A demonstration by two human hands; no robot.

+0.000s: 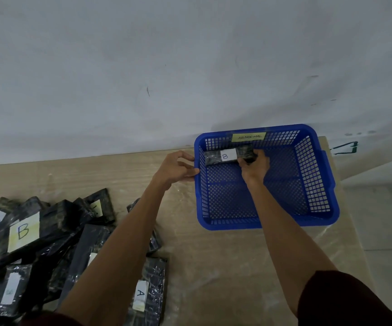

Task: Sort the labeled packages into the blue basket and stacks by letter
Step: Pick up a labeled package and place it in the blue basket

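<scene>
A blue basket with a yellow "ABNORMAL" tag stands on the table at the right. Inside it, near the far left corner, lies a small black package with a white label "B". My right hand reaches into the basket and grips that package's right end. My left hand holds the basket's left rim between thumb and fingers. At the lower left lies a heap of black wrapped packages; one shows a large "B" label, another an "A" label.
The wooden table ends just right of the basket and just behind it, where a pale wall rises. A tiled floor shows at the far right. Bare tabletop lies between the heap and the basket.
</scene>
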